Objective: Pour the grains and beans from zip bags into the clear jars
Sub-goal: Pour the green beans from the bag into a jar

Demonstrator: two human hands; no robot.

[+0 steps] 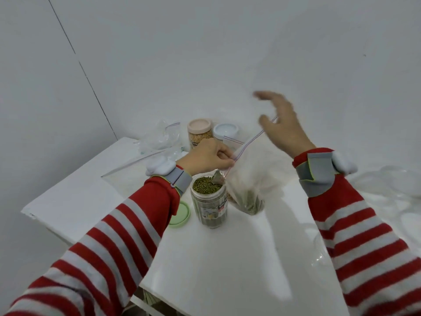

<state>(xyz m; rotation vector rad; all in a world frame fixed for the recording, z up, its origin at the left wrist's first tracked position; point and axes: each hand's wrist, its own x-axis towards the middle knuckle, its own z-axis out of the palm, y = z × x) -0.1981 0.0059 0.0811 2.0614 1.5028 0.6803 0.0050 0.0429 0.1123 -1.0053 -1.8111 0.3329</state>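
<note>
A clear jar [210, 202] full of green beans stands open on the white table [216, 258]. Right beside it sits a clear zip bag [252, 179] with a few green beans left in its bottom. My left hand [206, 157] pinches the near end of the bag's zip strip just above the jar. My right hand [282, 126] hovers blurred above the far end of the strip, fingers spread, holding nothing. The jar's green lid [181, 213] lies flat to the jar's left.
At the back stand a jar with a pink lid [199, 133] holding yellow grains and a jar with a white lid [225, 134]. Empty zip bags [159, 140] lie at the back left. Clear plastic containers [391, 185] lie at the right edge.
</note>
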